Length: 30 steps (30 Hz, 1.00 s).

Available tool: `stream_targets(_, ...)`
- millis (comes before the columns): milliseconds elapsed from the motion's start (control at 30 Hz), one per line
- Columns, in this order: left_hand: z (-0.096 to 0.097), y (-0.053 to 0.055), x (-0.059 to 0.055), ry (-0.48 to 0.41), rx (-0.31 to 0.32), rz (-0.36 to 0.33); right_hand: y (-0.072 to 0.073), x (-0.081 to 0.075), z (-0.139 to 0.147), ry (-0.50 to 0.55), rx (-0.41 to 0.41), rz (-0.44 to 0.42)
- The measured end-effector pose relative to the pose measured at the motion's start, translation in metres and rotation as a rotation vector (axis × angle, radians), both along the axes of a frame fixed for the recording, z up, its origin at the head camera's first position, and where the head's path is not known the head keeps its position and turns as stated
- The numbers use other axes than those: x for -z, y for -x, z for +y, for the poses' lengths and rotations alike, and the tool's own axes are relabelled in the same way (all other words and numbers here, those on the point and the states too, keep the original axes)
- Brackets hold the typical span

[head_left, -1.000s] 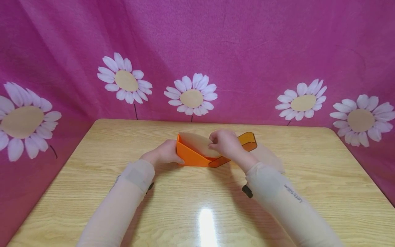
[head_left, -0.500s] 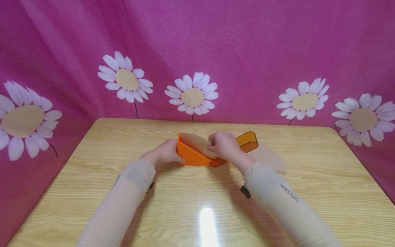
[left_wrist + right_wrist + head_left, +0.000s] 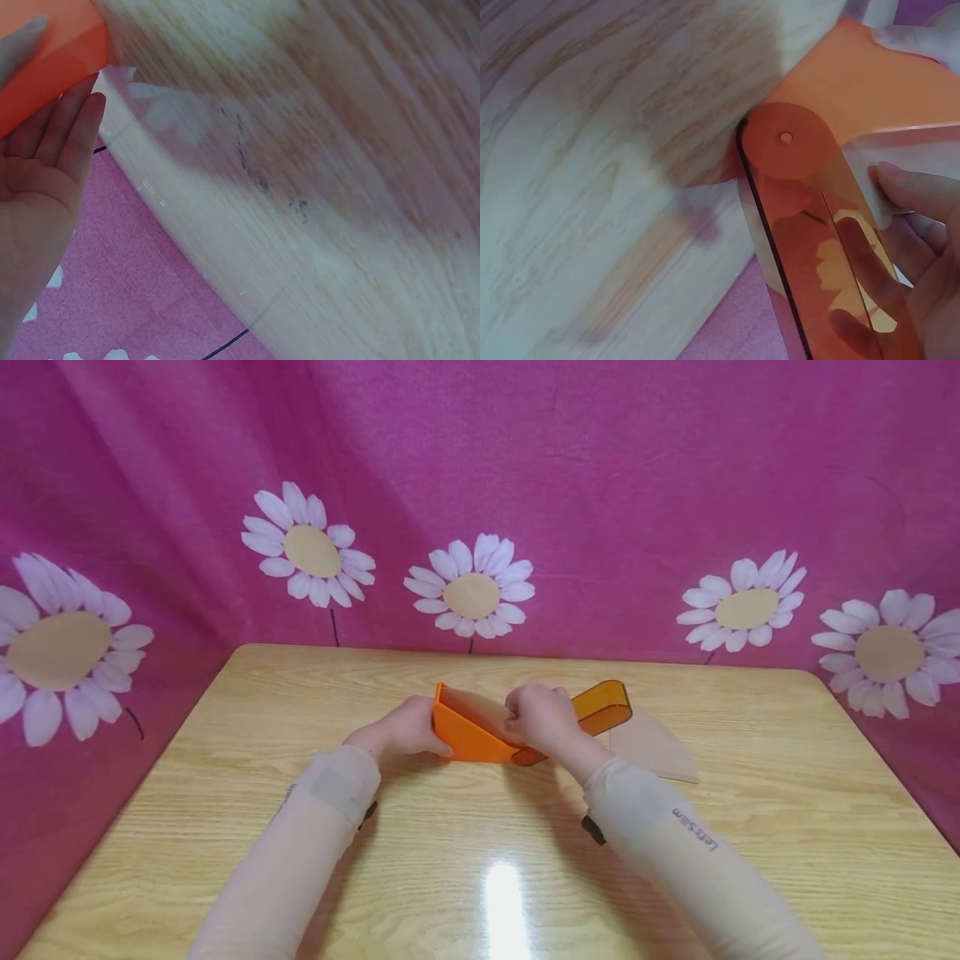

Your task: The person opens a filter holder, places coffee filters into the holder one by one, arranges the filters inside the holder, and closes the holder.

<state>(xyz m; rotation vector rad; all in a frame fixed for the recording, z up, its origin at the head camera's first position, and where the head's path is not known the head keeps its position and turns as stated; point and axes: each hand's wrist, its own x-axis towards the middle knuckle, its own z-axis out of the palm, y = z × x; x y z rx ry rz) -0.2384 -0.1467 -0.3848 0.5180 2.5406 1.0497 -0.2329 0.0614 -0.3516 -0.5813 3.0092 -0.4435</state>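
Observation:
In the head view an orange filter case (image 3: 476,739) stands mid-table, its amber see-through lid (image 3: 606,708) swung out to the right. My left hand (image 3: 408,727) grips the case's left end, thumb on the near side. Tan paper coffee filters (image 3: 474,708) rise out of the case's open top. At their right edge my right hand (image 3: 546,717) pinches the paper, with thumb and finger on it in the right wrist view, where the filter (image 3: 915,154) looks white. The lid partly hides that hand's other fingers there.
Right of the case, a tan fan-shaped filter paper (image 3: 654,747) lies flat on the wooden table (image 3: 420,860), partly behind the right wrist and lid. Behind the table's far edge hangs a magenta cloth (image 3: 585,510) printed with white daisies.
My right hand has shifted slightly left and down along the filters, and less of them shows above the case. The left hand keeps its grip on the case.

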Motion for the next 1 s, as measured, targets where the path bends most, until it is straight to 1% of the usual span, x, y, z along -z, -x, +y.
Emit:
stream_targets(133,0.001,-0.001,-0.001,-0.004,0.011,0.018,0.000,0.002,-0.001,-0.015,-0.002,-0.004)
stream_targets(200,0.002,0.000,-0.001,-0.002,0.014,0.017,0.000,0.002,-0.001,-0.026,0.000,-0.006)
stream_targets(300,0.004,0.000,0.000,0.000,-0.001,0.001,0.000,0.002,0.000,-0.029,0.008,-0.019)
stream_targets(433,0.005,0.002,0.002,0.003,-0.009,-0.011,0.000,-0.002,0.001,-0.020,0.026,-0.042)
stream_targets(533,0.005,0.002,0.002,0.000,-0.014,-0.017,0.000,-0.008,0.005,-0.003,0.044,-0.042)
stream_targets(633,0.005,0.001,0.002,0.000,-0.018,-0.021,0.000,-0.020,0.012,0.030,0.060,-0.021)
stream_targets(767,0.005,-0.001,0.000,0.003,-0.020,-0.024,0.001,-0.044,0.028,0.125,0.084,0.002)
stream_targets(900,0.003,-0.002,-0.002,0.001,-0.019,-0.030,0.002,-0.066,0.053,0.213,0.128,0.024)
stream_targets(1000,0.001,-0.001,-0.001,0.007,-0.012,-0.020,0.002,-0.077,0.077,0.259,0.177,0.036)
